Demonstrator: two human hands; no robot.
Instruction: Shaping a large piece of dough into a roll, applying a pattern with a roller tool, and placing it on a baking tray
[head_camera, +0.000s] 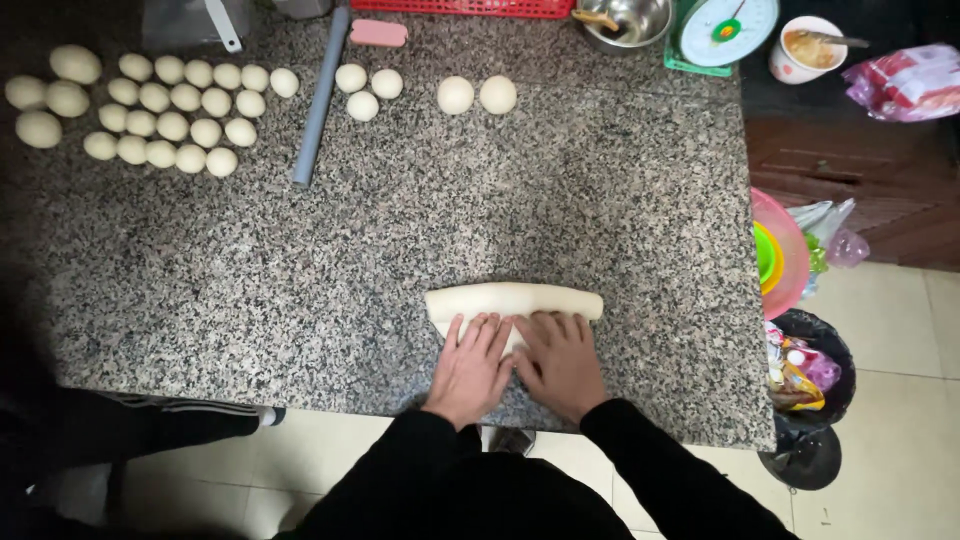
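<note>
Rolling the dough log, palms down

Your left hand (470, 362) and right hand (560, 360) press flat, fingers spread (nothing gripped), on the dough roll (515, 300) at 6 o'clock; next, even outward pressure. Dough balls (170, 110) wait at 10 o'clock.

At twelve o'clock we lose the red tray (465, 7) off the edge; our hands (515, 365) hide the dough roll's (515, 298) near side.

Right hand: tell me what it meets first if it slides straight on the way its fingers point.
The right hand already rests its fingertips on the rolled dough. Past that, bare granite counter, then probably the two dough balls at the far side.
</note>
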